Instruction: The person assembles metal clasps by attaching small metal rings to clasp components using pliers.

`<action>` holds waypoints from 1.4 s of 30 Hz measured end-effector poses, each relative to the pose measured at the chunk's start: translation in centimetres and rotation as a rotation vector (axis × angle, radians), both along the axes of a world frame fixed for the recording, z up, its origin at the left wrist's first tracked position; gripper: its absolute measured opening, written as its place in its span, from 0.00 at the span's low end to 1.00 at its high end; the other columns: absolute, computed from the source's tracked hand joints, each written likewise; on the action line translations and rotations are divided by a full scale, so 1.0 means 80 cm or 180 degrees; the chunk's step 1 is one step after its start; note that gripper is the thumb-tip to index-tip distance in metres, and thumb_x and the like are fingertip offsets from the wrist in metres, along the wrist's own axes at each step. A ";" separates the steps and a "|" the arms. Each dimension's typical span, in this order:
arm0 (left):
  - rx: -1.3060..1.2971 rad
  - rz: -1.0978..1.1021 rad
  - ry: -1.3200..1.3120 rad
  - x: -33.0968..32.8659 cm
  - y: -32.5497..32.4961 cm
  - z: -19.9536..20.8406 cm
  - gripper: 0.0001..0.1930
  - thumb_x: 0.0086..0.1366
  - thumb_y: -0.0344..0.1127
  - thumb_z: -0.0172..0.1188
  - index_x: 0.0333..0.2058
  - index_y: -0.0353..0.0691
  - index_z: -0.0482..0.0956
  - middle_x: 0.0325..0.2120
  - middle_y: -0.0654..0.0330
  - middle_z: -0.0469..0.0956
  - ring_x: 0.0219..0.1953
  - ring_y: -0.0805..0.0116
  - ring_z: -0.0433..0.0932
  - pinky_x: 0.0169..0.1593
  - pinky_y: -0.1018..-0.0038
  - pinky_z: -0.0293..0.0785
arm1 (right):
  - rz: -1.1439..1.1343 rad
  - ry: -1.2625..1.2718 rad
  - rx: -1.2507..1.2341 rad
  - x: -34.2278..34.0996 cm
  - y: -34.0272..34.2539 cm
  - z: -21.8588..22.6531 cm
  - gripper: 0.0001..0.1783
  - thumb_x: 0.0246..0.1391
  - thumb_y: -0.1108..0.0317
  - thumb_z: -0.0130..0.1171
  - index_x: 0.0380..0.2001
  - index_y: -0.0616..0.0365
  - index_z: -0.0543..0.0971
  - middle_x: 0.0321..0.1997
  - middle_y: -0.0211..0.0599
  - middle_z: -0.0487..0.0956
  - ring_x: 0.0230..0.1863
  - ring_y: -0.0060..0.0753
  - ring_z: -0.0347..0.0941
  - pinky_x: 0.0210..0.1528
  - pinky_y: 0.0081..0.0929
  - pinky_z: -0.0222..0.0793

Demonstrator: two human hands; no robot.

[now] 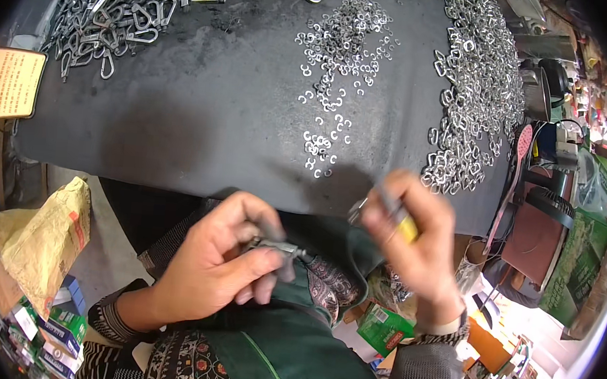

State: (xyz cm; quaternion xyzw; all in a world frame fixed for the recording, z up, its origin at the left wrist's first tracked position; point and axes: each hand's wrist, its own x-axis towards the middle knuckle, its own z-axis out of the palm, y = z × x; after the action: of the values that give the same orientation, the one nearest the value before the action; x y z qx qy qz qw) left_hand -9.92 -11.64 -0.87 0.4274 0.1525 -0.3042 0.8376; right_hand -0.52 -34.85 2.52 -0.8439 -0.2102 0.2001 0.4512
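Observation:
My left hand [223, 261] is closed around a small metal snap hook [281, 247], pinched between thumb and fingers just past the table's near edge. Its far side is hidden by the fingers. To the right, my right hand [417, 238] grips a tool with a dark and yellow handle [406, 227]. Motion smears that hand, and the kind of tool cannot be made out. A small shiny metal piece [357, 209] shows by its fingertips. Ahead on the table lie loose C-shaped metal rings [318, 145], nearest to my right hand.
A heap of snap hooks [129, 8] covers the far left of the dark table [230, 127]. Metal loops [478, 96] are piled along its right side. An orange printed card [8, 86] stands at the left edge. A pink perforated swatter [524, 143] leans at the right.

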 end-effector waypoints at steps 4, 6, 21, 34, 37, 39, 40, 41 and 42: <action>0.0171 0.0139 -0.0259 -0.004 -0.027 -0.009 0.16 0.70 0.27 0.55 0.56 0.36 0.75 0.31 0.62 0.81 0.23 0.82 0.73 0.25 0.85 0.66 | -0.0515 0.0425 0.0834 -0.048 0.014 -0.019 0.06 0.57 0.75 0.63 0.34 0.61 0.75 0.29 0.31 0.75 0.30 0.17 0.68 0.31 0.19 0.64; 0.0461 0.0339 -0.0594 -0.008 -0.037 -0.014 0.13 0.70 0.28 0.56 0.51 0.35 0.80 0.28 0.63 0.80 0.23 0.82 0.73 0.26 0.84 0.68 | -0.0601 0.0537 0.0867 -0.062 0.019 -0.026 0.06 0.57 0.75 0.64 0.33 0.61 0.76 0.29 0.30 0.75 0.30 0.18 0.69 0.31 0.20 0.65; 0.0314 0.0018 -0.0483 -0.032 -0.019 -0.019 0.11 0.69 0.28 0.56 0.49 0.33 0.77 0.32 0.63 0.80 0.26 0.85 0.73 0.30 0.85 0.70 | 0.0760 -0.2855 -0.2534 -0.015 0.014 0.019 0.25 0.38 0.56 0.70 0.40 0.54 0.77 0.36 0.35 0.69 0.42 0.39 0.69 0.43 0.38 0.61; 0.1130 0.0070 -0.1467 -0.024 -0.005 -0.020 0.08 0.65 0.24 0.60 0.42 0.34 0.83 0.35 0.60 0.80 0.32 0.77 0.75 0.39 0.80 0.71 | 0.1041 -0.2499 -0.2725 -0.003 0.029 0.033 0.20 0.41 0.62 0.70 0.40 0.52 0.77 0.35 0.35 0.70 0.38 0.38 0.68 0.39 0.37 0.60; 0.1051 0.0060 -0.1363 -0.021 -0.003 -0.022 0.09 0.64 0.24 0.61 0.42 0.34 0.83 0.34 0.61 0.79 0.33 0.78 0.74 0.39 0.80 0.70 | 0.1100 -0.2555 -0.2764 -0.001 0.033 0.035 0.19 0.42 0.62 0.70 0.37 0.54 0.77 0.33 0.35 0.70 0.36 0.38 0.69 0.37 0.36 0.62; 0.1044 0.0059 -0.1397 -0.017 -0.001 -0.022 0.09 0.64 0.25 0.62 0.43 0.34 0.82 0.34 0.63 0.79 0.32 0.78 0.74 0.37 0.81 0.70 | 0.1258 -0.2533 -0.2559 0.005 0.029 0.035 0.19 0.42 0.61 0.70 0.36 0.55 0.77 0.31 0.34 0.69 0.33 0.37 0.68 0.35 0.35 0.60; 0.0903 0.0081 -0.1078 -0.014 0.001 -0.018 0.09 0.65 0.25 0.62 0.43 0.33 0.82 0.34 0.63 0.79 0.30 0.80 0.73 0.35 0.82 0.69 | 0.1402 -0.2521 -0.2372 0.009 0.026 0.036 0.19 0.42 0.60 0.70 0.35 0.57 0.77 0.29 0.33 0.67 0.31 0.35 0.66 0.32 0.33 0.58; 0.0760 0.0104 -0.0761 -0.012 0.003 -0.015 0.09 0.65 0.26 0.62 0.43 0.33 0.81 0.33 0.63 0.78 0.28 0.81 0.71 0.32 0.83 0.68 | 0.1566 -0.2463 -0.2134 0.013 0.026 0.040 0.18 0.42 0.58 0.69 0.33 0.58 0.77 0.27 0.32 0.68 0.28 0.34 0.67 0.29 0.32 0.59; 0.0766 0.0103 -0.0751 -0.008 0.006 -0.013 0.09 0.65 0.26 0.62 0.43 0.33 0.81 0.33 0.63 0.78 0.28 0.81 0.71 0.32 0.83 0.68 | 0.1568 -0.2455 -0.2125 0.016 0.023 0.041 0.18 0.42 0.58 0.69 0.33 0.58 0.77 0.27 0.32 0.68 0.28 0.34 0.67 0.29 0.32 0.59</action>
State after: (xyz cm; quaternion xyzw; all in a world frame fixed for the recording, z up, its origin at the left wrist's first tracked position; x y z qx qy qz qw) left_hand -10.59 -11.14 -1.88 0.5549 0.0953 -0.2180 0.7972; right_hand 0.78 -33.03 5.82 -0.8789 -0.4759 0.0322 -0.0096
